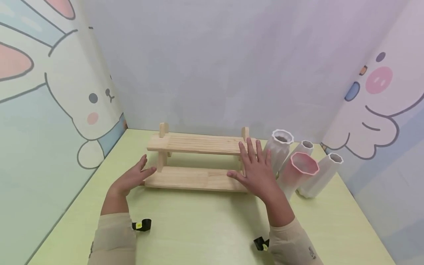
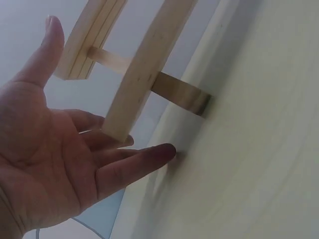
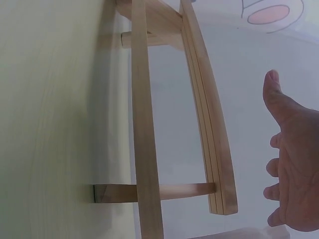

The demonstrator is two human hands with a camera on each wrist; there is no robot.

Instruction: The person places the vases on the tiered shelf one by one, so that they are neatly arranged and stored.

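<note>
A two-tier wooden shelf (image 1: pixel 185 179) stands on the table, its upper board set back from the lower one. Beside its left end is my left hand (image 1: pixel 132 178), thumb raised and fingers extended. In the left wrist view, some fingers pass behind the end of the lower board (image 2: pixel 144 74); whether they touch it I cannot tell. My right hand (image 1: pixel 258 178) is spread in front of the shelf's right end, holding nothing. From the right wrist view, the right hand (image 3: pixel 299 169) appears apart from the upper board (image 3: pixel 207 114).
Right of the shelf stand a tall white vase (image 1: pixel 276 152), a pink vase (image 1: pixel 294 175), a slim white vase (image 1: pixel 319 178) and another white one (image 1: pixel 304 148) partly hidden behind the pink one. A wall (image 1: pixel 215 73) rises behind the pale green table (image 1: pixel 198 228); printed walls flank both sides.
</note>
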